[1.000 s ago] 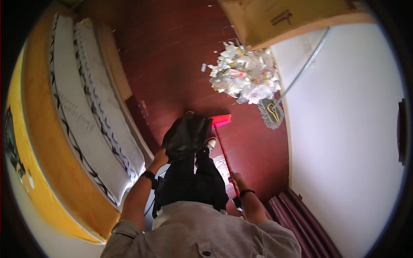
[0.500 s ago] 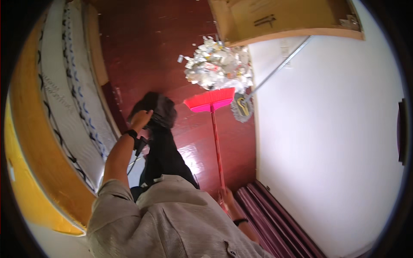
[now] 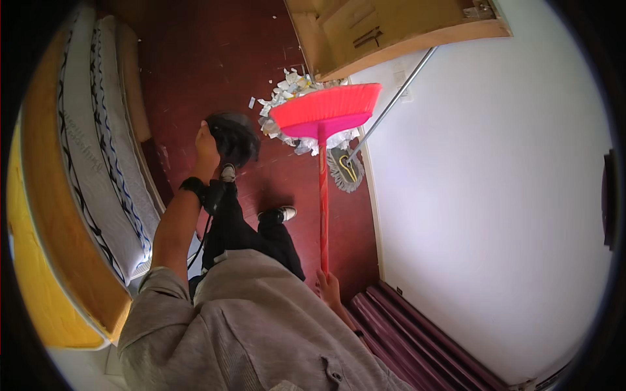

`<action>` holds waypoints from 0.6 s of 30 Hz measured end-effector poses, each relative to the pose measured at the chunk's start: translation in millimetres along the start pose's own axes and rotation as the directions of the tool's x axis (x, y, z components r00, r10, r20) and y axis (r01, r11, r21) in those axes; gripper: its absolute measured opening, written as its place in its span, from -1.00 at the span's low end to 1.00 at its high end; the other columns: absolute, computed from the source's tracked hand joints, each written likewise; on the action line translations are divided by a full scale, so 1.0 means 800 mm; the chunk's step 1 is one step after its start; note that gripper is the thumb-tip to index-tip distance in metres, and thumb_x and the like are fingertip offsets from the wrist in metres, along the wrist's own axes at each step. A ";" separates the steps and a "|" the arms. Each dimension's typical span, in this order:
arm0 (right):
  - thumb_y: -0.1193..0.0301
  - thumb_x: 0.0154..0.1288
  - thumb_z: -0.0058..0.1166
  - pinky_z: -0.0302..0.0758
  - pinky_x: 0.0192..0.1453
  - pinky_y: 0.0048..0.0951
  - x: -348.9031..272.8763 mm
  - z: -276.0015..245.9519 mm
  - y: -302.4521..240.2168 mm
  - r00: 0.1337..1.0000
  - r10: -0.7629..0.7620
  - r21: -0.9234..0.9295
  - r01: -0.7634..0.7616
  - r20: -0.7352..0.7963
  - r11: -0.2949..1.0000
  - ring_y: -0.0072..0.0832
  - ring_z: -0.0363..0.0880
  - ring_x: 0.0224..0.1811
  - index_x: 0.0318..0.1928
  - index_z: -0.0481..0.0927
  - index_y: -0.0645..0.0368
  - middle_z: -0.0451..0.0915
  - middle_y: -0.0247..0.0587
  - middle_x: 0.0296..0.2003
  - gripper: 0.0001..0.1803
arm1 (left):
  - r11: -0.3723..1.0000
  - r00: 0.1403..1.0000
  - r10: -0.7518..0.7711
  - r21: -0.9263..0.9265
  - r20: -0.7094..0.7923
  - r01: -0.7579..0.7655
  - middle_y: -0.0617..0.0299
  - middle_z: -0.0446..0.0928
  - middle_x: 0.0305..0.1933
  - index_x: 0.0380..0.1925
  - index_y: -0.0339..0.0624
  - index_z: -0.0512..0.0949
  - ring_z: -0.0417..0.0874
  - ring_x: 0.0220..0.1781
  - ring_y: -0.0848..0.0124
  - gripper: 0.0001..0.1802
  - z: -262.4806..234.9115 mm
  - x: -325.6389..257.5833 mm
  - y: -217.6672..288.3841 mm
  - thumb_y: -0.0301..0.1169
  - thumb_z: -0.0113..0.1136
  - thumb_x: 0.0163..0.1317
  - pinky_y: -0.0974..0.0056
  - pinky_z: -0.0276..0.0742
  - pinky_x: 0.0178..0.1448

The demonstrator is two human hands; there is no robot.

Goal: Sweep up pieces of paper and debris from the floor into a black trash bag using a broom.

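- Right hand [image 3: 328, 287] is wrapped around the bottom end of the red broom [image 3: 323, 195] handle, fingers closed on it. The pink bristle head sits way out at the far end from that grip, right over the near edge of the paper scrap pile [image 3: 293, 107].
- Left hand [image 3: 207, 148] is raised with a black dustpan [image 3: 233, 137] in it. Looks like the fingers are curled round its near edge, but I can't really see them properly, so take that with salt.
- Progress-wise: the scraps look mostly gathered into one heap against the cardboard box [image 3: 385, 29] corner by the wall. A few loose bits sit just left of the heap.
- Nothing looks scooped yet as far as I can tell. The pan is up off the dark red floor [image 3: 195, 58], not beside the pile.
- So I'd say the gathering is about done and the pickup part is what's left.
- A mop [image 3: 349, 166] leans on the wall just past the broom head, untouched.
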State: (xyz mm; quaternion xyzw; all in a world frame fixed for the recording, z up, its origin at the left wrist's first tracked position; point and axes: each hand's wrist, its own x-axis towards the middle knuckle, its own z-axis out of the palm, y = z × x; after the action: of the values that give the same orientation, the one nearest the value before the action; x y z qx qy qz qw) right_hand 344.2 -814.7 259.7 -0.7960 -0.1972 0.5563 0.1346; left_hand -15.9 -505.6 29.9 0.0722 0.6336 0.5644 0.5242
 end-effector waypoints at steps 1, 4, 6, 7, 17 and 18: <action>0.10 0.30 -0.03 0.24 -0.66 -0.52 -0.021 -0.016 0.007 0.993 -0.119 -0.088 0.118 -0.006 0.989 -0.65 0.30 -0.73 -0.60 0.43 0.13 0.34 -0.42 -0.72 -0.57 | 0.910 0.999 -0.044 -0.411 0.031 0.053 0.18 0.54 -0.18 -0.18 -0.27 0.49 0.58 -0.17 0.31 -0.52 0.002 -0.007 0.015 -0.04 -0.20 0.37 0.20 0.50 -0.02; 0.14 0.29 -0.02 0.32 -0.58 -0.37 -0.010 -0.078 0.080 0.926 -0.376 -0.234 0.370 0.021 0.899 -0.51 0.38 -0.68 -0.52 0.50 0.25 0.41 -0.33 -0.67 -0.58 | 0.821 0.990 -0.104 -0.554 0.093 0.138 0.20 0.52 -0.14 -0.05 -0.25 0.43 0.58 -0.13 0.33 -0.50 0.038 -0.045 0.065 -0.01 -0.17 0.36 0.24 0.49 0.04; 0.18 0.26 0.00 0.33 -0.54 -0.25 0.006 -0.111 0.077 0.916 -0.398 -0.258 0.397 0.052 0.881 -0.39 0.39 -0.68 -0.47 0.52 0.32 0.43 -0.15 -0.68 -0.60 | 0.860 0.985 -0.053 -0.494 0.166 0.130 0.19 0.52 -0.12 -0.02 -0.24 0.41 0.58 -0.11 0.34 -0.49 0.047 -0.078 0.083 -0.01 -0.13 0.34 0.25 0.50 0.04; 0.18 0.26 0.00 0.33 -0.54 -0.25 0.018 -0.124 0.062 0.904 -0.421 -0.253 0.424 0.071 0.870 -0.39 0.39 -0.68 -0.47 0.52 0.32 0.43 -0.15 -0.68 -0.60 | 0.899 0.968 -0.043 -0.413 0.249 0.147 0.19 0.51 -0.10 0.01 -0.23 0.39 0.58 -0.09 0.35 -0.48 0.052 -0.098 0.091 0.00 -0.08 0.32 0.25 0.51 0.03; 0.23 0.20 0.04 0.27 -0.59 -0.27 0.127 -0.185 -0.106 0.670 -0.670 -0.303 0.742 0.319 0.598 -0.34 0.34 -0.72 -0.50 0.46 0.31 0.32 0.06 -0.72 -0.65 | 0.967 0.897 -0.199 0.230 0.396 0.113 0.25 0.53 -0.10 0.06 -0.13 0.37 0.59 -0.13 0.44 -0.48 0.104 -0.268 0.114 -0.02 0.06 0.24 0.21 0.54 -0.08; 0.23 0.20 0.04 0.28 -0.58 -0.27 0.126 -0.192 -0.109 0.640 -0.659 -0.370 0.768 0.396 0.523 -0.29 0.37 -0.71 -0.47 0.47 0.30 0.34 0.06 -0.71 -0.67 | 0.987 0.915 -0.160 0.067 0.370 0.145 0.25 0.54 -0.17 0.02 -0.14 0.40 0.59 -0.16 0.43 -0.48 0.095 -0.262 0.118 0.01 0.06 0.23 0.21 0.54 -0.11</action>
State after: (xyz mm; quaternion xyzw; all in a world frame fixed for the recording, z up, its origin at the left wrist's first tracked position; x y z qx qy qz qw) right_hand 504.6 -689.5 266.5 -0.5862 -0.6585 0.4574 0.1160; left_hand 85.6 -566.9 240.6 0.1386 0.5364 0.4856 0.6762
